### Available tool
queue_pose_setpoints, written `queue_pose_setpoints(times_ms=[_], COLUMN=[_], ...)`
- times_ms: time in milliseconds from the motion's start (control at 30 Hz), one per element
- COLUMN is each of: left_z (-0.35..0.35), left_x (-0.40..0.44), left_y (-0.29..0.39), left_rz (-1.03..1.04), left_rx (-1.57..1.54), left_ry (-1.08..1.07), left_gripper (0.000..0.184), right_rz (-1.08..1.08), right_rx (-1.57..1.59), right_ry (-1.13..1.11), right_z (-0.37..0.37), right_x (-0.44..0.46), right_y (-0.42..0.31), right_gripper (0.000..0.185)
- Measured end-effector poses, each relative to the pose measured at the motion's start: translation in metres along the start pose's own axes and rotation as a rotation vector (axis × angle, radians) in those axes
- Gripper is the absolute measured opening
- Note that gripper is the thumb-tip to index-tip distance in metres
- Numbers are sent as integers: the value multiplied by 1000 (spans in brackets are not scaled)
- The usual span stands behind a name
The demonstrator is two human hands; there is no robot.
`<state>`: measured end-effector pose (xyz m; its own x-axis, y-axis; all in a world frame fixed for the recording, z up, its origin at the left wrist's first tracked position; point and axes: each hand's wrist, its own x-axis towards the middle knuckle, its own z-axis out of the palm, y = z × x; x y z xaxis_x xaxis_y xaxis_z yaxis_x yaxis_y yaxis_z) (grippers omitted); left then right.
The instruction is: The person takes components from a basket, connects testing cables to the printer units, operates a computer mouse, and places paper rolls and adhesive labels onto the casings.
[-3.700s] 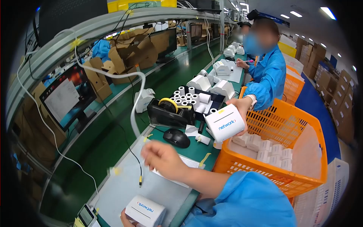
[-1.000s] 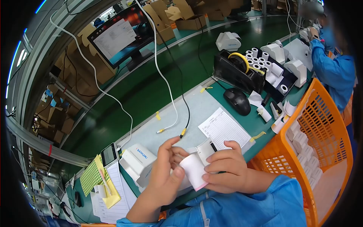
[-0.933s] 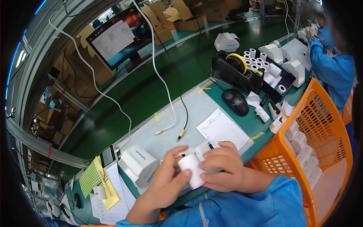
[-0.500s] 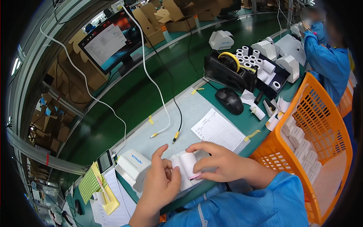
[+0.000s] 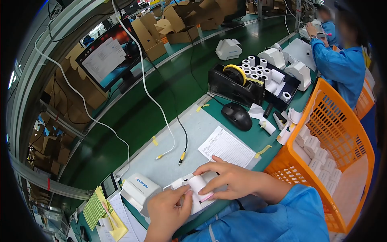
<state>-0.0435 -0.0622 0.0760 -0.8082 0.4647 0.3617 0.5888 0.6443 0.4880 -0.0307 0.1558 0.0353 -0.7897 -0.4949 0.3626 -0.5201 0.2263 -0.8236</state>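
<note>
The open printer (image 5: 196,207) sits at the near edge of the counter (image 5: 252,135), and the white paper roll (image 5: 196,184), pink along its lower end, lies in or over its open top; how deeply it is seated cannot be told. On the right side of the open printer, the right hand (image 5: 231,180) has its fingers curled over the roll, gripping it. On the left side, the left hand (image 5: 169,205) has thumb and forefinger drawn close together beside the roll; whether they pinch the paper cannot be told.

Just left of the open printer, a closed printer (image 5: 139,189) reads "network" in blue letters. Farther left are a small device with a screen (image 5: 109,186), its text too small to read, and a green-dotted sheet (image 5: 95,203).

Beyond the open printer lie a white cable (image 5: 167,155) and a black cable (image 5: 181,159), with yellow at their ends. A form (image 5: 225,146), printed in ruled rows, lies beyond it to the right, its entries illegible. Well right of it, an orange crate (image 5: 296,161) contains small white boxes (image 5: 318,161).
</note>
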Motion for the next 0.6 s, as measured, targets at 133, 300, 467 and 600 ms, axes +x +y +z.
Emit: queue_pose_setpoints(times_ms=[133,300,467,600], left_z=[-1,-3,4,10], left_x=[-1,-4,-9,-14], left_y=[-2,-4,-11,-15], left_rz=[19,12,14,38], left_rx=[54,51,11,-26], left_ry=[28,24,52,89], left_gripper=[16,20,21,23], right_rz=[14,28,35,-22], right_rx=[9,-23,-254,-34], right_ry=[-29,-56,-113,-23], right_z=[-4,-2,3,9], right_x=[0,1,-1,-2], right_y=[2,1,-2,-4], right_gripper=[22,21,21,24])
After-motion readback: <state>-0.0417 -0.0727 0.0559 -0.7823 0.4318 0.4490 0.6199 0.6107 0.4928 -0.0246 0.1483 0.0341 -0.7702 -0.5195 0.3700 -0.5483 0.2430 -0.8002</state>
